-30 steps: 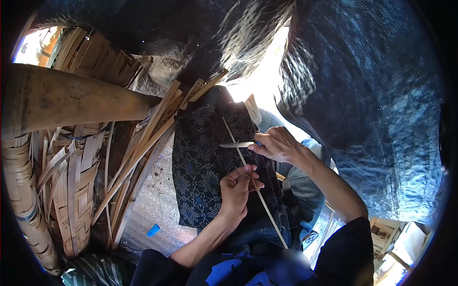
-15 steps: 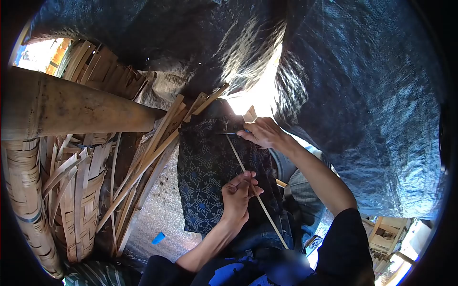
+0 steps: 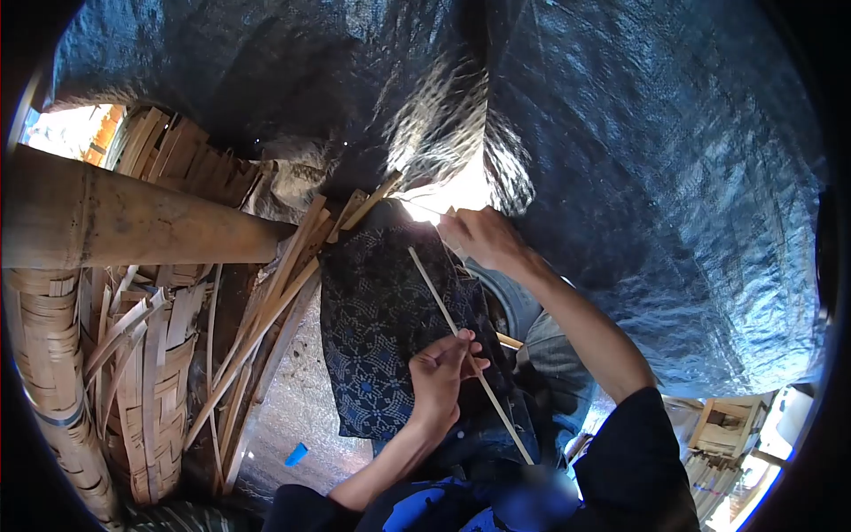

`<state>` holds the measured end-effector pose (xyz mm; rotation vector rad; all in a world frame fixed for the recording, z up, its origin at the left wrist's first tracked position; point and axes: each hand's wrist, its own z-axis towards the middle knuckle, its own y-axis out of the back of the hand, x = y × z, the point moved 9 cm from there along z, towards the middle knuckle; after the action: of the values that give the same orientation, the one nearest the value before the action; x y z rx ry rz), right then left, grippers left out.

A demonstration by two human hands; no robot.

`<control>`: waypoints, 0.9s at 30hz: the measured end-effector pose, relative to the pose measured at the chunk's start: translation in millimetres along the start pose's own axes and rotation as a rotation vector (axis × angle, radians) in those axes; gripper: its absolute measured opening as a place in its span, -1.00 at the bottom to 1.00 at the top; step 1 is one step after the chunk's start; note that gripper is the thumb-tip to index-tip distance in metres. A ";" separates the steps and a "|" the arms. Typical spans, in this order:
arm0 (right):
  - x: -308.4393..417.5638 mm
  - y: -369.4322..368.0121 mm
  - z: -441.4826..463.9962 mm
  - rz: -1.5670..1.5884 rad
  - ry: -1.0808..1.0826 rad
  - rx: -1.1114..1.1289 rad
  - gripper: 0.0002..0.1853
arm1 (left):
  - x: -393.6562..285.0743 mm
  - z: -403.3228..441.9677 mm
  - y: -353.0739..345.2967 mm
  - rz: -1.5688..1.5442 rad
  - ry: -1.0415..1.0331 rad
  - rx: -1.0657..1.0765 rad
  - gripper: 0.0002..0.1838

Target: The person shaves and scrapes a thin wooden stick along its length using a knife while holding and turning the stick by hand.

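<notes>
My left hand is closed around a thin, pale bamboo strip, pinching it near its middle. The strip slants from its free upper end down toward my body. Above that end, my right hand is closed on a knife; its thin blade points left against the bright gap, and the handle is hidden by the fingers. The blade and the strip are apart. Beneath both hands a dark patterned cloth lies over my lap.
Several split bamboo strips lean at the left, near a thick bamboo pole and woven bamboo. A dark tarp hangs ahead and to the right. A small blue scrap lies on the ground sheet.
My right hand has moved up and away from the bamboo strip with the knife, whose blade was at the strip's upper end before. My left hand keeps its hold. The view has shifted slightly.
</notes>
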<state>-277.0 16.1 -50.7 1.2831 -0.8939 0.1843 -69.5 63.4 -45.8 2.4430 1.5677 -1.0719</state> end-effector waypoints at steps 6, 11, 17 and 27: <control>20.1 29.9 -44.2 0.282 -0.020 0.032 -0.66 | -27.6 22.7 4.8 0.051 -0.085 -0.044 -0.71; 27.7 9.7 -63.7 0.096 0.083 0.278 -0.54 | -17.7 30.1 4.1 0.128 -0.116 -0.049 -0.71; 24.7 -13.9 -64.6 0.064 0.101 0.437 -0.51 | -19.5 24.1 5.5 0.106 -0.137 -0.014 -0.71; 19.1 -37.5 -38.0 -0.037 0.141 0.383 -0.52 | -11.7 17.8 14.4 0.056 -0.117 0.014 -0.73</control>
<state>-224.6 30.9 -66.5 1.6182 -0.7336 0.4273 -70.0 40.4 -57.1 2.3700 1.4534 -1.1964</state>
